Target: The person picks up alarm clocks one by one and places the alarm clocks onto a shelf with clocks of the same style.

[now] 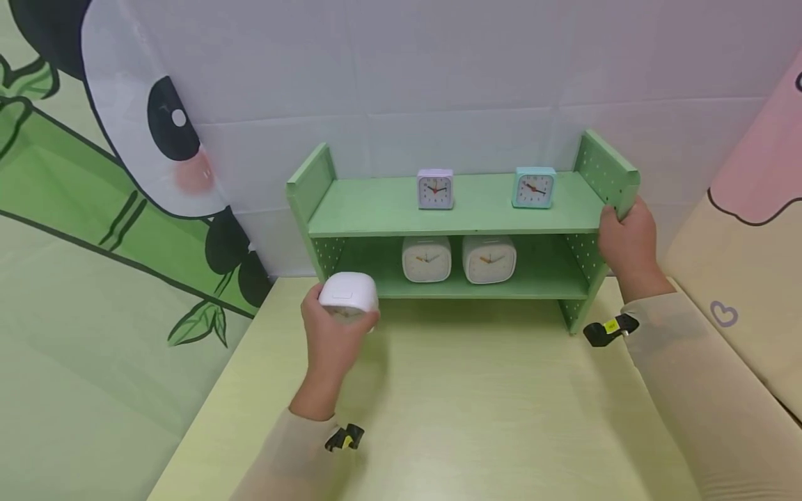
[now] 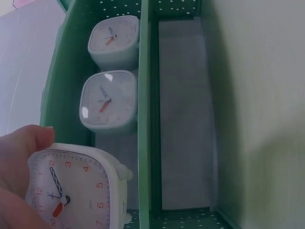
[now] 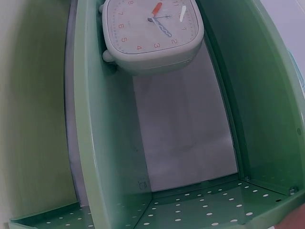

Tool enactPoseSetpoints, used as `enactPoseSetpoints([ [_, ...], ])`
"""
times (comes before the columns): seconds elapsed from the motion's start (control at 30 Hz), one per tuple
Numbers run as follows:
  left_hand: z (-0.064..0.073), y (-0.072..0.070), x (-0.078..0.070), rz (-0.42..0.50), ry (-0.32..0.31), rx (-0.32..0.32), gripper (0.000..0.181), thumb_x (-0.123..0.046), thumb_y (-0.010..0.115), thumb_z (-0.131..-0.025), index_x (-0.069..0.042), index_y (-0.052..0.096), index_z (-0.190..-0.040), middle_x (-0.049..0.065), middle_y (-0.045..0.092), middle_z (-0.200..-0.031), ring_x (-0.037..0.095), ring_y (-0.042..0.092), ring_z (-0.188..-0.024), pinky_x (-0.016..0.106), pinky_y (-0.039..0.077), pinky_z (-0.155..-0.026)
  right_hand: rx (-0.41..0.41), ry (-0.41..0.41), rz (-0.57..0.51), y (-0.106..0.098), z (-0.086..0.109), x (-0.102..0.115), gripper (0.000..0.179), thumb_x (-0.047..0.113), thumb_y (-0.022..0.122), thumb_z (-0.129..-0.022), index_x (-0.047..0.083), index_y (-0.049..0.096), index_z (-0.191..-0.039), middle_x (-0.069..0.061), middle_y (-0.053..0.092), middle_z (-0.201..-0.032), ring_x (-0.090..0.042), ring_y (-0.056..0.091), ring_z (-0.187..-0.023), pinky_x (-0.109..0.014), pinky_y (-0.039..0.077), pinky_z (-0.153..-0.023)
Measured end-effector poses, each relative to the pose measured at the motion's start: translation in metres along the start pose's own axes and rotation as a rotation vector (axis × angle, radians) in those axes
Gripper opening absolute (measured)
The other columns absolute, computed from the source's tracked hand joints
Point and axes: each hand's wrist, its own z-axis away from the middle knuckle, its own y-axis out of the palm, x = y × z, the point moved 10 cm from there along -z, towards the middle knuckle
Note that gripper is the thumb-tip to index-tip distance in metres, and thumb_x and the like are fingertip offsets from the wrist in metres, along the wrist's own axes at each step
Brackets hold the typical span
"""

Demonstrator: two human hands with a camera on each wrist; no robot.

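My left hand (image 1: 332, 341) holds a white alarm clock (image 1: 348, 289) between thumb and fingers, in front of the lower left end of a green two-tier shelf (image 1: 382, 205). In the left wrist view the held clock (image 2: 81, 186) shows red numerals and small feet. My right hand (image 1: 631, 240) grips the front edge of the shelf's right side panel (image 1: 606, 163). On the lower tier stand two white alarm clocks, one left (image 1: 427, 259) and one right (image 1: 489, 259). A purple clock (image 1: 435, 189) and a teal clock (image 1: 534, 188) stand on the upper tier.
The shelf stands on a pale yellow table (image 1: 476, 396) at its back edge. Behind hangs a light wall cloth (image 1: 451, 76), with a panda and bamboo print on the left. A black strap piece (image 1: 610, 330) sits at the right sleeve, another (image 1: 344, 438) at the left.
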Motion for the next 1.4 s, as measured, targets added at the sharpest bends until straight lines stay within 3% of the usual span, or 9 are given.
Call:
enactPoseSetpoints([
  [0.37, -0.02, 0.003, -0.014, -0.062, 0.046, 0.014, 0.106, -0.025, 0.091, -0.075, -0.003, 0.023, -0.154, 0.02, 0.028, -0.15, 0.036, 0.04, -0.125, 0.055, 0.041, -0.1, -0.015, -0.005, 0.001, -0.001, 0.0, 0.002, 0.051, 0.032, 0.033, -0.108, -0.003, 0.046, -0.143, -0.023, 0.054, -0.134, -0.03, 0.048, -0.119, -0.054, 0.038, -0.104],
  [0.7, -0.042, 0.022, -0.02, -0.052, 0.018, 0.04, 0.109, -0.029, 0.09, -0.075, -0.006, 0.02, -0.156, 0.018, 0.027, -0.15, 0.036, 0.041, -0.125, 0.054, 0.045, -0.098, -0.003, 0.016, -0.008, -0.001, 0.0, 0.002, 0.053, 0.033, 0.032, -0.108, -0.002, 0.044, -0.146, -0.024, 0.052, -0.137, -0.033, 0.047, -0.124, -0.056, 0.038, -0.106],
  [0.97, -0.056, 0.034, -0.017, -0.065, 0.029, 0.005, 0.111, -0.029, 0.091, -0.076, -0.003, 0.02, -0.157, 0.018, 0.031, -0.15, 0.034, 0.041, -0.125, 0.05, 0.042, -0.102, -0.011, 0.012, 0.002, -0.001, 0.001, 0.002, 0.052, 0.032, 0.032, -0.108, -0.004, 0.045, -0.143, -0.023, 0.053, -0.132, -0.03, 0.048, -0.116, -0.052, 0.039, -0.1],
  [1.4, -0.072, 0.043, -0.007, -0.084, 0.014, -0.019, 0.11, -0.031, 0.091, -0.075, 0.0, 0.023, -0.155, 0.02, 0.036, -0.144, 0.034, 0.043, -0.125, 0.046, 0.043, -0.102, -0.003, 0.007, -0.006, 0.0, -0.001, 0.001, 0.052, 0.03, 0.033, -0.108, -0.003, 0.043, -0.147, -0.026, 0.052, -0.139, -0.036, 0.048, -0.126, -0.057, 0.037, -0.108],
])
